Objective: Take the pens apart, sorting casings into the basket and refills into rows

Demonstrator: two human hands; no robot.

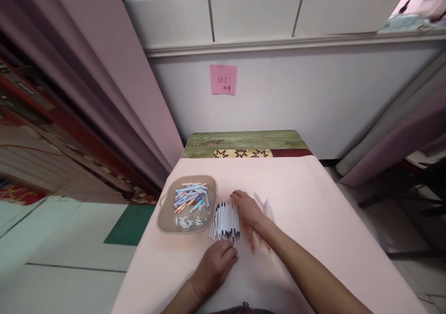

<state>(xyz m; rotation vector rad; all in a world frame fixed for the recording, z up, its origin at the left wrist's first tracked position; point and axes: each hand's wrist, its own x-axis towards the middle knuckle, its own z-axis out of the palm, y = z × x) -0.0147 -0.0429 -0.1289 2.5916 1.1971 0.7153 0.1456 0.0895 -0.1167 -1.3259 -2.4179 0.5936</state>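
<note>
A row of thin white pen refills [228, 219] with black ends lies side by side on the pale pink tabletop [334, 221]. Just below their near ends is my left hand [219, 261], its fingers curled together; one black refill end sticks out right at its fingertips. What those fingers hold, if anything, is hidden. My right hand [248, 208] rests along the right side of the row, fingers stretched to the left past the far ends and slightly apart. Beyond it, partly covered by the hand and forearm, lie clear pen barrels [267, 209], some with reddish parts.
Left of the refills stands a shallow beige tray [163, 216] with blue, orange and purple stick-like pen parts [191, 195] and small white pieces [188, 221]. A patterned green cloth [244, 140] covers the table's far end. A pink note [223, 79] is stuck on the wall.
</note>
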